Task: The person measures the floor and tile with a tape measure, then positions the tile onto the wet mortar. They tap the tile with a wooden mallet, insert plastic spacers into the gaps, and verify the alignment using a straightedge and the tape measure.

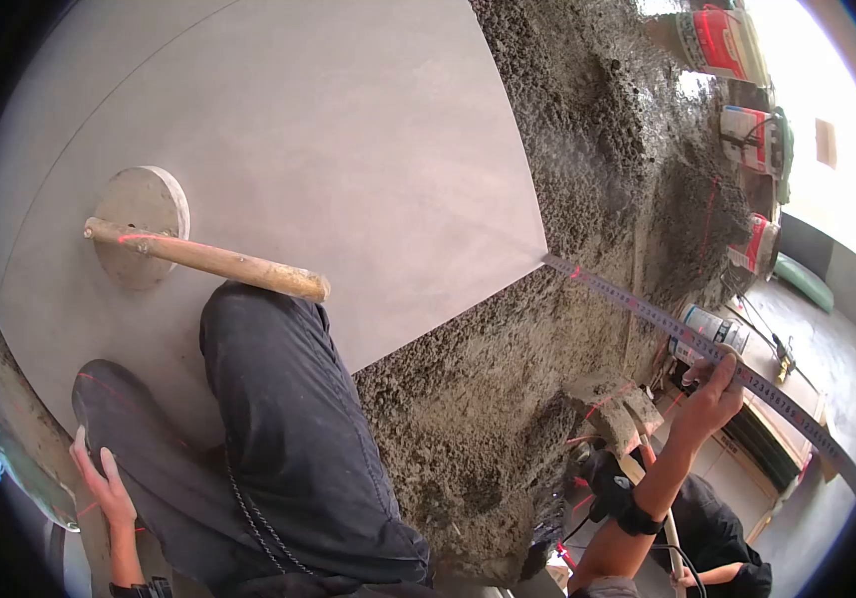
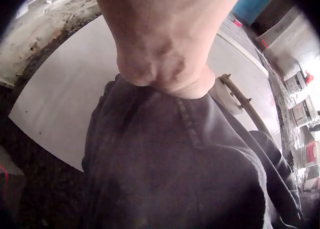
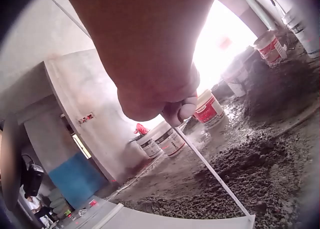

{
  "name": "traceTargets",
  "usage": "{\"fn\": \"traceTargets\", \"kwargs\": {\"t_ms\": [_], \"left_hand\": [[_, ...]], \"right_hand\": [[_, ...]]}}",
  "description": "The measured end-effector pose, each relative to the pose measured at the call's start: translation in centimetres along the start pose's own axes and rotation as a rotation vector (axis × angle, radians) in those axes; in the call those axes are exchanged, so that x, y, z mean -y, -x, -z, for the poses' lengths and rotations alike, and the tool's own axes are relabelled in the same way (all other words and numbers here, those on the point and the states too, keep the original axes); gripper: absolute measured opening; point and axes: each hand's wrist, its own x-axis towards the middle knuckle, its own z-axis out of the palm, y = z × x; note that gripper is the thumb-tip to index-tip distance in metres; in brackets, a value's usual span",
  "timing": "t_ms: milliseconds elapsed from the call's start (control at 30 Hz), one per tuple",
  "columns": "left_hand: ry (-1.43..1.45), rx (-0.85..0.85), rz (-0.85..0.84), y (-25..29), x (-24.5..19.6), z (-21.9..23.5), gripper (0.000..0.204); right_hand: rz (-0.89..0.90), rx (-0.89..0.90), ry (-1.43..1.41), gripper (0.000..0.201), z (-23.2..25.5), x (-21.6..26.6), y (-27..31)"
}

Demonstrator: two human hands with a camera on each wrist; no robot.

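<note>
Steel rule [image 1: 692,344], a long, thin, graduated metal strip, is pinched in the right hand [image 1: 712,399] and stretched from the near right corner of the large smooth grey tile [image 1: 348,149] out over the coarse, lumpy wet mortar bed [image 1: 587,199], so measuring is judged under way with bare mortar still uncovered. A wooden-handled round rubber mallet [image 1: 149,234] is left lying on the tile, and the left hand [image 1: 99,483] is rested with fingers straight against the dark trouser knee [image 1: 124,419].
</note>
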Motion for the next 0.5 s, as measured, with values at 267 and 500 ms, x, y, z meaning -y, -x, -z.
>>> {"fn": "traceTargets", "kwargs": {"t_ms": [267,500], "left_hand": [[0.002,-0.009,0.016,0.1,0.3,0.0,0.046],[-0.135,0.03,0.034,-0.8,0.4,-0.1,0.046]], "right_hand": [[-0.03,-0.041,0.052,0.028,-0.1,-0.5,0.2],[0.005,-0.101,0.1,0.031,0.3,-2.0,0.5]]}}
